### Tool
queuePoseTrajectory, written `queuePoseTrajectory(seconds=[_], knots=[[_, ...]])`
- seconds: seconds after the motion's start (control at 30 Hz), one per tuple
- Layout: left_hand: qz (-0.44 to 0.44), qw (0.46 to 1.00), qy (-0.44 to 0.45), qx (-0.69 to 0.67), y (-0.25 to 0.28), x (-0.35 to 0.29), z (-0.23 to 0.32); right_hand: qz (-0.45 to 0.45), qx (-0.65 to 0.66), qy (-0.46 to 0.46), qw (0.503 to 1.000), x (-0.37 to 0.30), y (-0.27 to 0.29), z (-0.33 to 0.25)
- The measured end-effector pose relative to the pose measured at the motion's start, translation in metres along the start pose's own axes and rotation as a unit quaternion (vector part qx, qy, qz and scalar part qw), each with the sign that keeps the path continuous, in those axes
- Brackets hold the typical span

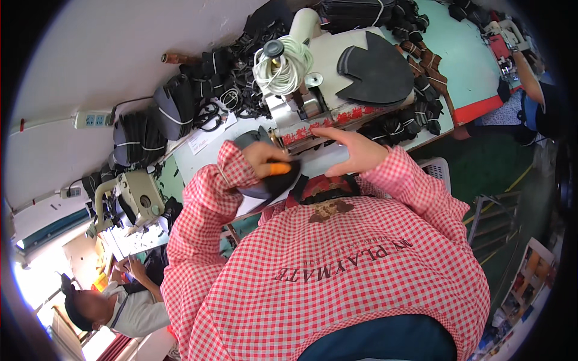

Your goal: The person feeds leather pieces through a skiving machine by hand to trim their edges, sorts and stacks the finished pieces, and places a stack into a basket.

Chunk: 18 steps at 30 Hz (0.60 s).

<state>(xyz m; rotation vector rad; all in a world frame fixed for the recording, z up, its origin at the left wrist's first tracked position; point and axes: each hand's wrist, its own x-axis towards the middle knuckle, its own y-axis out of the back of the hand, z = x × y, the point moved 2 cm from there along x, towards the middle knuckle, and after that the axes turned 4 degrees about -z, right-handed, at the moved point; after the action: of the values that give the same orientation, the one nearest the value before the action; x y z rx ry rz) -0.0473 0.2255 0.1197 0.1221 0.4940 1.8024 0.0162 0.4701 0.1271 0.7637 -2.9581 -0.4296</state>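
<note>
My left hand (pixel 268 161), with an orange cover on one finger, grips a dark cut piece (pixel 289 180) at the front of the table. Motion smears that piece a little. Under and beside it lie more dark flat pieces (pixel 248 139). To the right, my right hand (pixel 359 151) is held with thumb and fingers apart and nothing between them, its fingertips close to the red-marked front edge of a white machine (pixel 298 117). A pile of black notched pieces (pixel 376 69) rests on the machine's flat top. The machine's working point is partly hidden.
A coil of white cord (pixel 283 65) hangs on the machine. Tied black bundles (pixel 174 99) line the wall; more bundles (pixel 415 117) lie to the right. Another machine (pixel 138 195) stands left, near a seated person (pixel 135 301). A co-worker's arm (pixel 528 78) reaches in at far right.
</note>
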Motion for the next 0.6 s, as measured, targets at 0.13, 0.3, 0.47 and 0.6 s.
queuePoseTrajectory(seconds=[0.13, 0.3, 0.47, 0.6], knots=[[0.242, 0.907, 0.286, -0.190, 0.009, 0.027, 0.017, -0.040, 0.307, -0.171, 0.935, 0.007, 0.016, 0.039], [0.220, 0.912, 0.345, -0.012, -0.001, 0.042, -0.014, 0.048, 0.235, -0.243, 0.940, 0.012, 0.002, 0.051], [0.173, 0.923, 0.332, 0.088, 0.015, 0.066, -0.016, 0.106, 0.250, -0.228, 0.935, 0.008, -0.002, 0.047], [0.176, 0.916, 0.360, 0.023, 0.021, 0.071, -0.020, 0.076, 0.295, -0.280, 0.910, -0.005, -0.010, 0.036]])
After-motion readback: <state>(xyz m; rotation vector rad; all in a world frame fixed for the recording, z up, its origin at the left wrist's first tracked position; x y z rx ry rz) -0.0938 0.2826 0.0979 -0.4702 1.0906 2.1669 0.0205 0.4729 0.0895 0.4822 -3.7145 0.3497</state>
